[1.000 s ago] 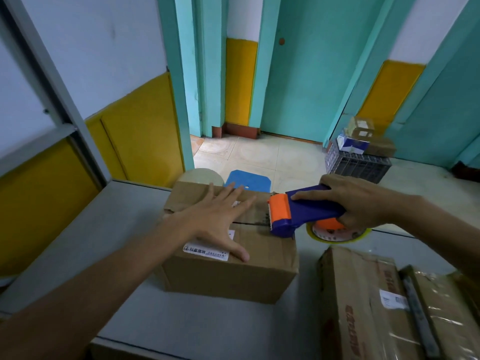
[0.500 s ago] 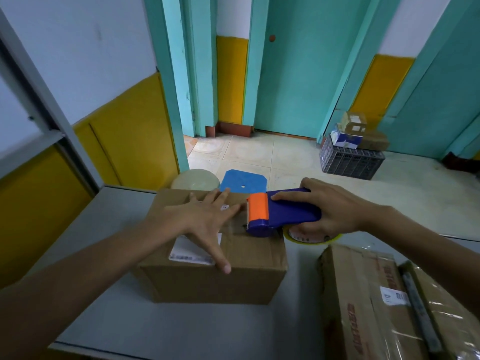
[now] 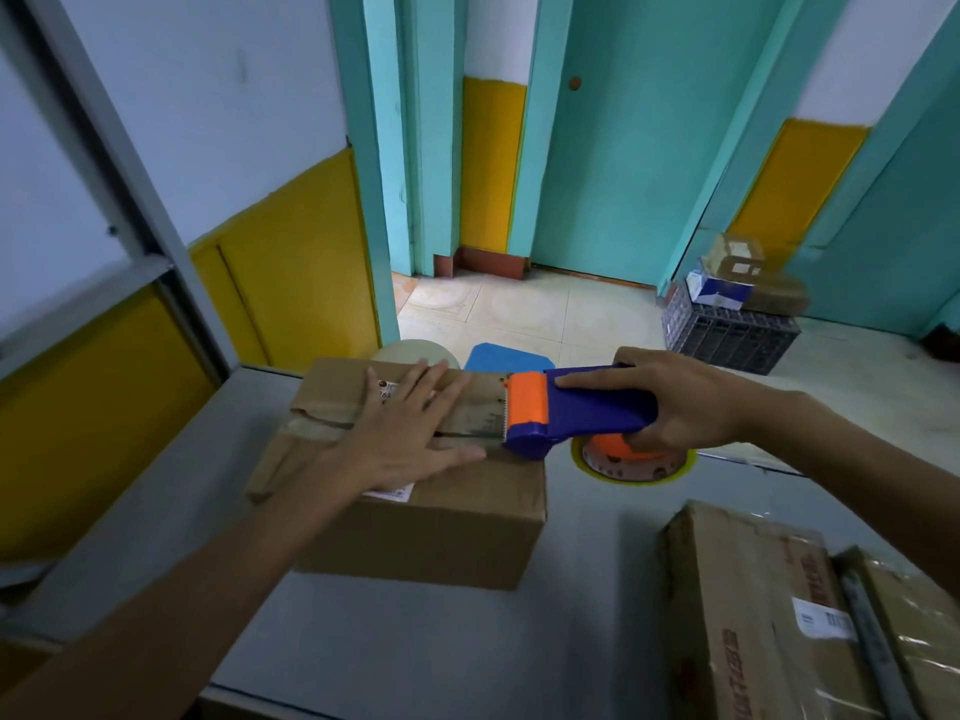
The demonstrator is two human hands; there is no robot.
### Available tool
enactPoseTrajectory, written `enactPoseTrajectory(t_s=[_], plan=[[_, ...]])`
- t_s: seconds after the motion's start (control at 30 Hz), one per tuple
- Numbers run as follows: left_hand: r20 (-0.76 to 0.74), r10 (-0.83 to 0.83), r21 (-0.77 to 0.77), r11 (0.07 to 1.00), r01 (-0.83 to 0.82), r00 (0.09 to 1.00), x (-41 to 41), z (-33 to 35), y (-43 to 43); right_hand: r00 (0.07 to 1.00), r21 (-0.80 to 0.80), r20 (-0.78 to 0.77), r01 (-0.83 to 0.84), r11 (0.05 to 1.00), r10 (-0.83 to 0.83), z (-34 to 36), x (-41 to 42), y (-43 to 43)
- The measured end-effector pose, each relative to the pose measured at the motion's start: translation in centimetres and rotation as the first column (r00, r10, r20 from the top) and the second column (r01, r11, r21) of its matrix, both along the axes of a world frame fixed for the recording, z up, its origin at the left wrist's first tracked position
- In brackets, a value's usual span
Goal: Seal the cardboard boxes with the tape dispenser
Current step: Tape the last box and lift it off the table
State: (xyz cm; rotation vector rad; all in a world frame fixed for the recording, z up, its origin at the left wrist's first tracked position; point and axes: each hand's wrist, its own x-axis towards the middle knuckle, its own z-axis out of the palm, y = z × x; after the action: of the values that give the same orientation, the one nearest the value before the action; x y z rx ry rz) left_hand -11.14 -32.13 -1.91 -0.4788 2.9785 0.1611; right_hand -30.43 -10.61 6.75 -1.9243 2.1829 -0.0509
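A brown cardboard box [image 3: 441, 532] stands on the grey table [image 3: 467, 646]. My left hand [image 3: 410, 433] lies flat on its top, fingers spread, over the flap seam and a white label. My right hand [image 3: 675, 402] grips a blue and orange tape dispenser [image 3: 576, 413]. The dispenser's orange toothed end rests on the box top near its right edge, just beyond my left fingertips. Its tape roll [image 3: 634, 459] hangs past the right side of the box. A strip of tape shows along the seam to the left of my hand.
Two more boxes wrapped in shiny tape [image 3: 779, 615] lie at the table's right front. Beyond the table are a round stool [image 3: 415, 350], a blue stool [image 3: 504, 356] and a black crate [image 3: 727, 335] stacked with small boxes on the tiled floor.
The dispenser has travelled left onto the box top and then back toward its right edge. My left hand stays flat on the box. The view has shifted slightly.
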Motion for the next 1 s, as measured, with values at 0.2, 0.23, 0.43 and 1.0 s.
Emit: enactPoseTrajectory(t_s=[0.2, 0.23, 0.43, 1.0], plan=[[0.027, -0.011, -0.013, 1.000, 0.012, 1.000, 0.0, -0.1, -0.2, 1.000, 0.024, -0.014, -0.023, 0.999, 0.023, -0.7, -0.3, 0.7], [0.027, -0.010, -0.013, 1.000, 0.010, 1.000, 0.0, -0.1, -0.2, 1.000, 0.017, -0.007, -0.019, 1.000, 0.019, -0.7, -0.7, 1.1], [0.017, -0.004, -0.005, 1.000, 0.005, 1.000, -0.1, 0.1, -0.2, 0.997, 0.037, -0.009, 0.072, 0.997, -0.072, -0.9, -3.0, 4.9], [0.045, 0.049, -0.064, 0.997, -0.046, 0.998, -0.1, 1.2, 0.6, 0.996, 0.179, -0.067, 0.066, 0.982, -0.054, -4.3, -2.2, 4.3]])
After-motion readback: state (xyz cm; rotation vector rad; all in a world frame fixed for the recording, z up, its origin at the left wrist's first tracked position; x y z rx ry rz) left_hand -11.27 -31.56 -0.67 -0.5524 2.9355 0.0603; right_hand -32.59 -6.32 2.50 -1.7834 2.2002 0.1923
